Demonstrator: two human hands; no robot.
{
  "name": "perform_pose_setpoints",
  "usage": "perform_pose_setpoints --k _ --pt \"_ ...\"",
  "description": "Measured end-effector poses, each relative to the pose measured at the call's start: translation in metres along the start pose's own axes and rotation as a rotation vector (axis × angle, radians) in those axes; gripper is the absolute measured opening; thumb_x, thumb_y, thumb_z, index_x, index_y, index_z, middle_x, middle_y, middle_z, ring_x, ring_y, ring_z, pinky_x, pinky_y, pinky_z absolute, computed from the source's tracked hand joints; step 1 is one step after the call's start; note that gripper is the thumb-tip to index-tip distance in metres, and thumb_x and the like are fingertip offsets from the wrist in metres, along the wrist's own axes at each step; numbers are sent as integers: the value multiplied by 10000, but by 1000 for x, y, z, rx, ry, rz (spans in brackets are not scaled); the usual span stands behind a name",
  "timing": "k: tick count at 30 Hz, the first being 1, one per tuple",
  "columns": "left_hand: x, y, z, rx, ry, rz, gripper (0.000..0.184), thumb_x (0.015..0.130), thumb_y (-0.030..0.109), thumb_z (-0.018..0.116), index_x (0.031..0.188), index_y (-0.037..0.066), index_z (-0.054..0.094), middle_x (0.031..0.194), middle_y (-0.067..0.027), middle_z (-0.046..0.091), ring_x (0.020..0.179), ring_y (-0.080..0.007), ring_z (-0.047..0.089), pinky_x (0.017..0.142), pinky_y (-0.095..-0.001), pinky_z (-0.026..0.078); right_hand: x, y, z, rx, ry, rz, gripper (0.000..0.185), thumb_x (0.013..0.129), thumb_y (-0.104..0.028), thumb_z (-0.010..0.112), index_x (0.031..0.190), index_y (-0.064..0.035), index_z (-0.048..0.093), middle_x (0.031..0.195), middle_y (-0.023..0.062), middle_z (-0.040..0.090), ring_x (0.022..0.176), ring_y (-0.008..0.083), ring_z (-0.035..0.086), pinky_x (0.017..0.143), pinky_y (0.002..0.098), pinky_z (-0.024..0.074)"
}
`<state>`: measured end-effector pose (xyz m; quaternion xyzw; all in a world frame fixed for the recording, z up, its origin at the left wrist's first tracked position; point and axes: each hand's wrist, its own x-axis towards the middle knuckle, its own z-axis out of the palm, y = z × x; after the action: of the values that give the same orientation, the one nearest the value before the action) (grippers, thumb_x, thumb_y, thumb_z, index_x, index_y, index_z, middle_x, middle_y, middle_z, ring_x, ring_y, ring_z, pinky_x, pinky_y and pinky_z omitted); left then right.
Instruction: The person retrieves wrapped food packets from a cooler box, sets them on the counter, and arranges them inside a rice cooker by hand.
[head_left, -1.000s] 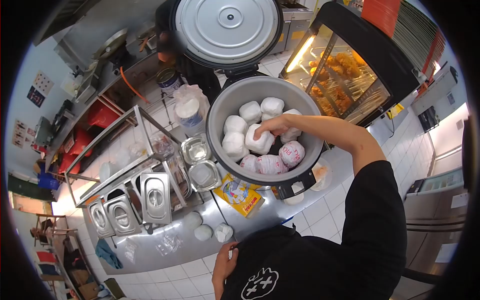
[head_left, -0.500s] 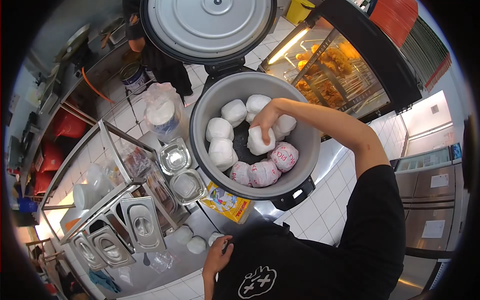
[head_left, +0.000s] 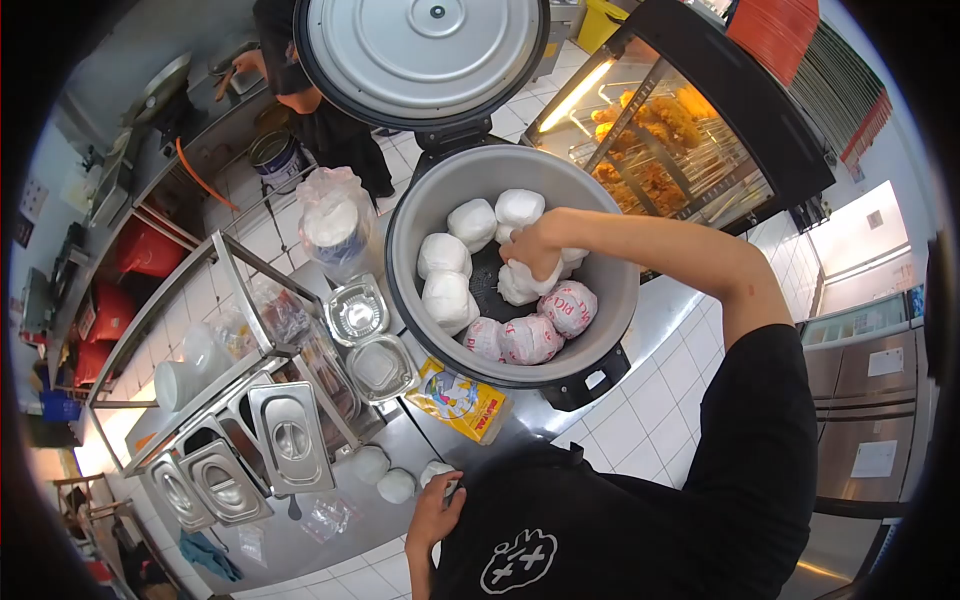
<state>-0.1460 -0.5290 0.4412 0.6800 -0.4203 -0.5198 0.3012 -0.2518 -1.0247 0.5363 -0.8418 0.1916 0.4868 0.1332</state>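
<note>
A large grey rice cooker pot (head_left: 405, 215) stands in front of me, its round lid (head_left: 430, 60) raised. Inside it are several white paper-wrapped bundles (head_left: 444, 256) and some wrapped in paper with red print (head_left: 530, 340). My right hand (head_left: 534, 245) reaches into the pot from the right, its fingers closed on a white wrapped bundle (head_left: 520, 286); the hand hides part of it. Low at the counter's edge, my left hand (head_left: 434, 512) has its thumb apart from its fingers. Its fingertips are against or beside another white wrapped bundle (head_left: 434, 473) on the counter.
Clear plastic containers (head_left: 382, 366) and a yellow packet (head_left: 460, 402) lie beside the pot. Metal pan lids (head_left: 290, 440) and a shelf frame (head_left: 250, 300) are at left. A lit fried-food display (head_left: 660, 135) stands at back right. Another person (head_left: 335, 135) is behind the lid.
My right hand has shifted slightly and turned over the white bundle, covering it differently. My left hand stays put. The view has shifted a little, and the other person's arm has moved.
</note>
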Motion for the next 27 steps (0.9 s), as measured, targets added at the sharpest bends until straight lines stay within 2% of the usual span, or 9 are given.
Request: perform_pose_setpoints --k 3,6,12,15,18,19,21,25,27 --pt "0 0 5 15 -3 27 320 931 177 646 1226 57 620 1204 -167 643 1101 -343 625 968 -412 487 -8 -15 17 -119 198 68 742 707 -313 733 1348 -20 502 1319 237 549 1239 378 561 991 463 484" --pt "1 5 10 25 -15 37 314 933 180 645 1221 60 623 1196 -163 645 1094 -337 627 967 -410 487 -1 -13 29 -115 358 33 716 737 -344 714 1343 -28 502 1307 241 559 1215 369 578 965 473 495" --pt "-3 2 14 49 -10 75 324 935 186 644 1233 62 617 1186 -159 647 1072 -334 631 959 -407 491 7 0 22 -170 311 -25 505 757 -268 682 1190 -16 622 1289 197 584 1170 360 603 897 466 528" --pt "-6 0 16 64 -2 62 329 935 185 645 1238 61 613 1189 -161 648 1065 -335 633 953 -407 495 17 -3 40 -222 544 -82 450 756 -258 677 1147 -36 661 1268 170 609 1178 338 606 918 519 504" --pt "-6 0 20 85 17 90 328 936 181 645 1239 59 614 1187 -166 651 1058 -334 637 950 -411 496 24 -17 46 -417 433 -139 453 757 -287 675 1154 -68 673 1258 147 627 1169 314 611 928 595 461" --pt "-5 0 21 88 8 95 328 938 179 645 1240 56 613 1186 -168 653 1058 -334 639 949 -410 498 42 -13 56 -431 451 -157 432 736 -325 678 1098 -91 711 1208 124 663 1153 302 622 939 643 416" --pt "-2 -1 22 95 -9 111 329 940 177 644 1242 52 611 1185 -172 656 1058 -334 642 945 -409 500 6 -32 48 -479 461 -179 373 692 -362 695 947 -98 759 1030 109 739 1059 306 673 908 625 432" --pt "0 0 24 92 -29 115 327 944 175 641 1244 46 611 1187 -176 657 1059 -333 646 937 -401 506 10 -52 43 -733 350 -67 465 676 -451 764 1013 -131 760 1047 82 747 1001 286 702 824 611 451" --pt "-3 0 24 101 -8 119 326 946 176 639 1243 44 612 1190 -177 658 1059 -335 648 935 -398 508 22 -51 51 -691 383 -23 479 662 -466 776 1034 -164 757 1045 64 748 998 275 703 820 607 448"
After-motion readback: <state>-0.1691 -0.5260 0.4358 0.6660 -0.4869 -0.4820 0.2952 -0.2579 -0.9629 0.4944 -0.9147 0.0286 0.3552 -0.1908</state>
